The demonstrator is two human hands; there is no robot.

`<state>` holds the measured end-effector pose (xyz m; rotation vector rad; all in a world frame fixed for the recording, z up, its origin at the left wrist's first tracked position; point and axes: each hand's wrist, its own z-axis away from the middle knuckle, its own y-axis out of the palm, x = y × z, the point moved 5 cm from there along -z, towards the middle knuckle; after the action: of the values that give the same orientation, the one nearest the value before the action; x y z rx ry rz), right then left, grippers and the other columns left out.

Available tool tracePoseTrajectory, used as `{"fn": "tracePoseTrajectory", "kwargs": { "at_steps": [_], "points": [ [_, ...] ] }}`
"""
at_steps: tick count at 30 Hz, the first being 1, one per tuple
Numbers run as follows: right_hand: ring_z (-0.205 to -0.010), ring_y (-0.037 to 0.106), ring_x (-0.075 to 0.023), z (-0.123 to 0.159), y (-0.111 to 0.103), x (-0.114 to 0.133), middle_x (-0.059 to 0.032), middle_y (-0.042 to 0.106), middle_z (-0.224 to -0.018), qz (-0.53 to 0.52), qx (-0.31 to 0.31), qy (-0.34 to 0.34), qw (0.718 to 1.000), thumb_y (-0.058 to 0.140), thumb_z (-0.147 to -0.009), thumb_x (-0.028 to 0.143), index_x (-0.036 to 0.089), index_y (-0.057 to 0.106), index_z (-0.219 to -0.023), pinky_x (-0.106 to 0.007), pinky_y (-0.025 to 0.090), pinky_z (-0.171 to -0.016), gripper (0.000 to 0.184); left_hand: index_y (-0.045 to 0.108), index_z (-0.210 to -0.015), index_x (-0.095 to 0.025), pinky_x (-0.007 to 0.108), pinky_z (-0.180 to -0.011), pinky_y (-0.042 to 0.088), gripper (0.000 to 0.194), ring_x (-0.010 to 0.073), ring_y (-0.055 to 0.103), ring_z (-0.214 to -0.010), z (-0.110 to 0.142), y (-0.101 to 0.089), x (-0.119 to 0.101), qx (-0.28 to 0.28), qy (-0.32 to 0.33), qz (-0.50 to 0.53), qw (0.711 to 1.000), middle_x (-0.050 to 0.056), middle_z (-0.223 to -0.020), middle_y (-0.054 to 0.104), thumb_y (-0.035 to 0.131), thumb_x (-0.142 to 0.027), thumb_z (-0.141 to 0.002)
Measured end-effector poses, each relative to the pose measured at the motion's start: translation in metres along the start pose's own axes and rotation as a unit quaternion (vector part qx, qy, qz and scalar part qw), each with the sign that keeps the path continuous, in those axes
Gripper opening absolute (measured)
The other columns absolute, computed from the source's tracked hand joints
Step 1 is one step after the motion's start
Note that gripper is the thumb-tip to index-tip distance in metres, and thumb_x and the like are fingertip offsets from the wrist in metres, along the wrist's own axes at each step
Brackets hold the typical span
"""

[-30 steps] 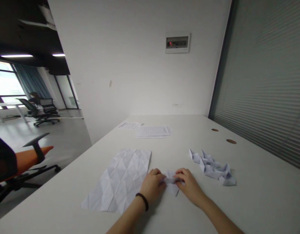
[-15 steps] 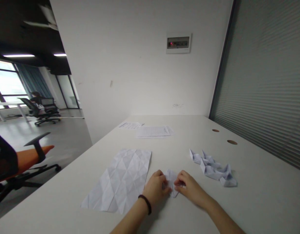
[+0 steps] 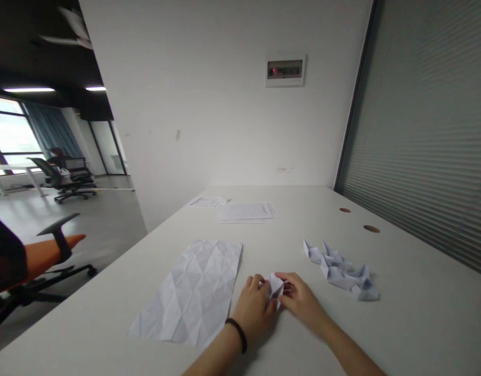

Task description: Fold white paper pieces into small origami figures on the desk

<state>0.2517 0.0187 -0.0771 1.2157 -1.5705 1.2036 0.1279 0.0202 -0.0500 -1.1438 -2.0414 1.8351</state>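
Head view: small folded paper [image 3: 277,285] low in middle, over white table [image 3: 303,344]. Left hand [image 3: 254,305] curls round its left side, holding it. Right hand [image 3: 299,298] holds its right edge, thumb and fingers close. Big creased sheet [image 3: 197,287] flat, left of left hand. Bumpy folded paper [image 3: 341,270] right, apart from right hand.

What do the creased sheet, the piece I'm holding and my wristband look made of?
Creased sheet: matte white paper, judging by its crisp fold lines. Held piece: likely matte white paper too, thin and folded. Wristband: dull, dark, perhaps fabric or elastic; too small to tell.
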Motion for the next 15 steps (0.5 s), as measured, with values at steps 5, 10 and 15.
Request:
{"fn": "tracePoseTrajectory", "kwargs": {
  "at_steps": [5, 10, 15],
  "points": [
    [-0.077, 0.057, -0.0167, 0.002, 0.008, -0.004, -0.0057, 0.056, -0.094, 0.042, -0.100, -0.022, 0.994, 0.050, -0.060, 0.013, 0.018, 0.047, -0.108, -0.028, 0.050, -0.064, 0.048, 0.057, -0.098, -0.018, 0.031, -0.080, 0.040, 0.026, 0.0209, 0.047, -0.092, -0.006, -0.005, -0.006, 0.003, -0.022, -0.057, 0.998, 0.007, -0.101, 0.053, 0.040, -0.015, -0.080],
    [-0.062, 0.059, -0.0147, 0.004, 0.001, 0.009, -0.0020, 0.061, -0.081, 0.095, -0.144, -0.031, 0.985, 0.047, -0.062, 0.013, 0.019, 0.044, -0.104, -0.027, 0.049, -0.059, 0.042, 0.053, -0.105, -0.020, 0.030, -0.075, 0.044, 0.029, 0.0195, 0.053, -0.086, -0.006, -0.015, -0.013, -0.035, 0.008, -0.073, 0.997, 0.004, -0.111, 0.052, 0.035, -0.015, -0.083],
    [-0.073, 0.059, -0.0165, 0.005, -0.014, 0.030, -0.0028, 0.062, -0.083, 0.174, -0.148, -0.078, 0.971, 0.044, -0.065, 0.011, 0.020, 0.052, -0.090, -0.027, 0.047, -0.066, 0.028, 0.033, -0.126, -0.023, 0.026, -0.077, 0.045, 0.045, 0.0166, 0.056, -0.089, -0.004, -0.025, -0.010, -0.077, 0.007, -0.028, 0.997, 0.004, -0.129, 0.038, 0.032, -0.011, -0.083]
  ]
}}
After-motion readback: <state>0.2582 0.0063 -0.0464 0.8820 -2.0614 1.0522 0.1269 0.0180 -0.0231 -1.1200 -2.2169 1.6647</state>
